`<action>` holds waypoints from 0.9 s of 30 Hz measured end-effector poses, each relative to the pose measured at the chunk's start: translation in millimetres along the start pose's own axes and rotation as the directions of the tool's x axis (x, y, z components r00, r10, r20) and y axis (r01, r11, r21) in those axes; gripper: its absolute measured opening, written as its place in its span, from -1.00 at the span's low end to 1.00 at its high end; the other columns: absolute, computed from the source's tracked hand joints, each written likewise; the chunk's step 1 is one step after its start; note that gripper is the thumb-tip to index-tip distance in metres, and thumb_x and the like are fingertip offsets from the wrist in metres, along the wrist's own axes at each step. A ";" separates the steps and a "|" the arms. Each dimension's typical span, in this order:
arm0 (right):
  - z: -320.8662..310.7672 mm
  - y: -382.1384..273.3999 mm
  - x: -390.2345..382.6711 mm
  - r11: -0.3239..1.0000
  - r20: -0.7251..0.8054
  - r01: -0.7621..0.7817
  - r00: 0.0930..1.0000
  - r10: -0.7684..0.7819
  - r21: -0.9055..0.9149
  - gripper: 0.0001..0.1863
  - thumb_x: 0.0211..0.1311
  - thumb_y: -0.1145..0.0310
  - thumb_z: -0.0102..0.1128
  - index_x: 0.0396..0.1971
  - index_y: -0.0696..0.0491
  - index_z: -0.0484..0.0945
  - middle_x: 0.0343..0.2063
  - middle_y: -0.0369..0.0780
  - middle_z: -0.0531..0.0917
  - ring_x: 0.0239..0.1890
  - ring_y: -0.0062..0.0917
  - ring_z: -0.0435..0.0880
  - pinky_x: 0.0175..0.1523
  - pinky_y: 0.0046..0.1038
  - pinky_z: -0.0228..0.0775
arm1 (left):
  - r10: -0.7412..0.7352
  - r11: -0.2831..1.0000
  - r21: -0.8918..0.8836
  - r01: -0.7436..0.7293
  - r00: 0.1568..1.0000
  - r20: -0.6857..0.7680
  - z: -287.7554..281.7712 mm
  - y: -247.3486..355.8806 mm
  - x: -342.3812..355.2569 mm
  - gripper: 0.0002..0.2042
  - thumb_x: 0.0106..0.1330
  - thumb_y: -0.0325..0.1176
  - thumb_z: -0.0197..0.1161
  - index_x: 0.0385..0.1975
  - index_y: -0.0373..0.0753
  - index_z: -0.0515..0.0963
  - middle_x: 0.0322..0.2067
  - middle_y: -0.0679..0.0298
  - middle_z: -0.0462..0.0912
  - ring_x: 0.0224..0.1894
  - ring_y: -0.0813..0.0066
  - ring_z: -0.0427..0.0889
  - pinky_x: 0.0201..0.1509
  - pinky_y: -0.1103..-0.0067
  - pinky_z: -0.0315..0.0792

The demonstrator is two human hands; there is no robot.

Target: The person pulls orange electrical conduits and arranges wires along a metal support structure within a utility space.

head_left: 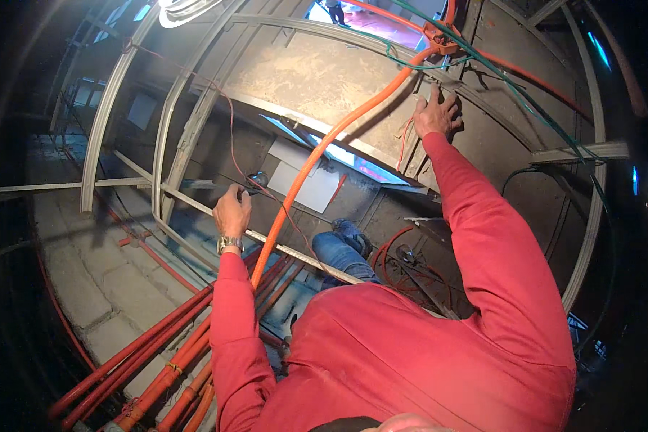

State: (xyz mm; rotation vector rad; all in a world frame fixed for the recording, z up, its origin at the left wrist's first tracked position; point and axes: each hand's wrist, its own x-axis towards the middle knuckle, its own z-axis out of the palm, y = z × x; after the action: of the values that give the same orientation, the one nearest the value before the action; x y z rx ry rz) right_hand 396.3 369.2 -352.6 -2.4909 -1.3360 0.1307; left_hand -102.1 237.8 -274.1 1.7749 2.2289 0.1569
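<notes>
Presently, 1 orange junction box (441, 37) receives orange conduit (296, 186), slanting lower-left; right hand (437, 115): grip spread; left hand (233, 210): cannot tell.

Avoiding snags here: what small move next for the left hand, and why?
Probably ease the left hand back slightly before moving it across: a thin reddish wire curves close by it and might catch.

Floor (365, 199): grey-brown, seamed, partly hidden from above. Lying on it, mid-view: flat white sheet (311, 189), with narrow red strip (338, 186) at its right edge. Lower right: red cable (386, 253) in loose, tangled loops. Shoe (353, 234) close by; contact with floor unclear.
</notes>
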 end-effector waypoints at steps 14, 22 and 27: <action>-4.5 -1.8 -1.4 1.000 -0.015 0.013 1.000 -0.013 -0.005 -0.33 0.46 -0.07 -0.02 0.51 -0.28 0.21 0.50 0.16 0.09 0.49 0.18 0.15 0.44 0.40 -0.16 | -0.010 0.999 0.042 0.009 1.000 0.006 0.5 -0.9 1.1 -0.70 0.37 -0.08 0.22 -0.08 -0.11 0.66 -0.27 -0.05 0.76 -0.14 -0.15 0.72 -0.06 0.13 0.53; -5.9 -2.3 -1.3 1.000 0.007 0.007 1.000 -0.007 -0.020 -0.33 0.47 -0.08 -0.02 0.52 -0.28 0.20 0.50 0.15 0.09 0.49 0.18 0.14 0.44 0.38 -0.14 | 0.012 1.000 0.020 -0.012 1.000 -0.003 0.4 -1.1 0.0 -0.72 0.37 -0.12 0.22 -0.10 -0.14 0.66 -0.25 -0.04 0.76 -0.14 -0.14 0.72 -0.04 0.13 0.53; 1.3 0.4 -0.2 0.999 -0.040 0.016 0.999 -0.017 -0.035 -0.34 0.48 -0.09 -0.04 0.52 -0.29 0.21 0.49 0.15 0.11 0.49 0.16 0.15 0.43 0.37 -0.12 | 0.023 1.000 0.013 -0.022 1.000 -0.017 -1.0 1.7 -0.8 -0.74 0.37 -0.15 0.21 -0.12 -0.17 0.66 -0.28 -0.03 0.76 -0.16 -0.13 0.73 -0.03 0.13 0.54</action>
State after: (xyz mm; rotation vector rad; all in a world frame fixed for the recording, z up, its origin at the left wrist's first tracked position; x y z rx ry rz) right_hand 396.2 369.1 -354.0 -2.4963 -1.3535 0.0539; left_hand -100.6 237.6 -272.6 1.8125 2.2273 0.1638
